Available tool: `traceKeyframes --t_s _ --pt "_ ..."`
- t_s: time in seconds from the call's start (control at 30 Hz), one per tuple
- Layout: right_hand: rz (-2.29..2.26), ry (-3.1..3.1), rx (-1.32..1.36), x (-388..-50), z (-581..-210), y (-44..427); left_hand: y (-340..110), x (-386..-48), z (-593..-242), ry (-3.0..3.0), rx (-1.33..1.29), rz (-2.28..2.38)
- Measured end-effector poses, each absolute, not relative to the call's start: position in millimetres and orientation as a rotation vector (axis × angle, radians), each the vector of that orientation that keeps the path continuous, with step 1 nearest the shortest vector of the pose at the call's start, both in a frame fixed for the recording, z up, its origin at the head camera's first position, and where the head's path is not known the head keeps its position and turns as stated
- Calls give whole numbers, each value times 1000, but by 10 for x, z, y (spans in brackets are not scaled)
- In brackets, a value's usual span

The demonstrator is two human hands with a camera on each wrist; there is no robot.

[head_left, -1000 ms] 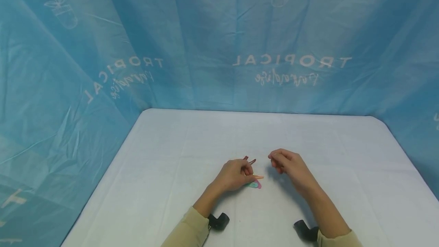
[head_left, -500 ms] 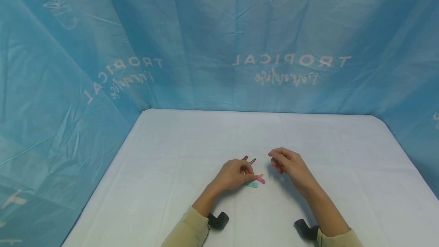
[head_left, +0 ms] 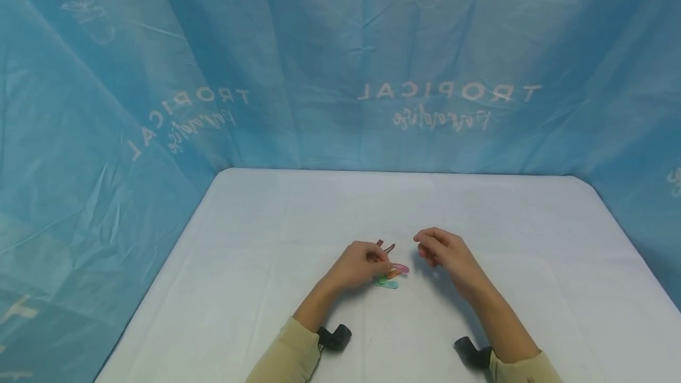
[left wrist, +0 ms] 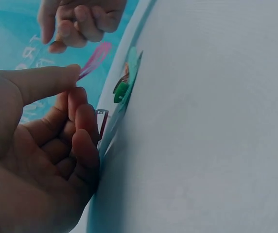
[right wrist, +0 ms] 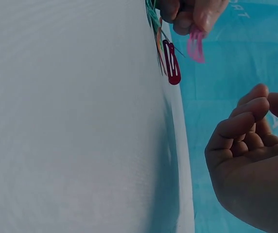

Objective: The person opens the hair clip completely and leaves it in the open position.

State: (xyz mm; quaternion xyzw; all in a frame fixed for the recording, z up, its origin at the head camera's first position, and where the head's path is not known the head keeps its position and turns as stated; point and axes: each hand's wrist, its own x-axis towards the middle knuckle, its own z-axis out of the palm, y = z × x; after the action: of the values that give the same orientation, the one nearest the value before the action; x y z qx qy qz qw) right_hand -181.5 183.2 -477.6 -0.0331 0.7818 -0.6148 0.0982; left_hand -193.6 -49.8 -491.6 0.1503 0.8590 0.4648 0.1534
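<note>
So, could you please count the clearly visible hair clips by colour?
Slim pink hair clip: 1
Slim orange hair clip: 1
Slim pale teal hair clip: at least 1
Bright green hair clip: 1
Slim dark red hair clip: at least 1
Total: at least 5, as they overlap

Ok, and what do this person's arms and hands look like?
The left sleeve and right sleeve are light khaki, ending short of the hands. The left hand and right hand are bare, no gloves. A bent, rounded black piece shows by the left sleeve, another by the right.
</note>
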Motion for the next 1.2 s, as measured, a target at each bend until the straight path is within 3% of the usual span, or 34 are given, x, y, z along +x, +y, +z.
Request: traceKeyframes --t_s 0.3,1.2 --pt "-1731 2404 -121 -1828 -4762 1821 -495 -1963 -4847 2382 470 1473" --pt "-1542 2524 -321 -1771 -4752 1734 -505 -1934 -4808 2252 194 1758"
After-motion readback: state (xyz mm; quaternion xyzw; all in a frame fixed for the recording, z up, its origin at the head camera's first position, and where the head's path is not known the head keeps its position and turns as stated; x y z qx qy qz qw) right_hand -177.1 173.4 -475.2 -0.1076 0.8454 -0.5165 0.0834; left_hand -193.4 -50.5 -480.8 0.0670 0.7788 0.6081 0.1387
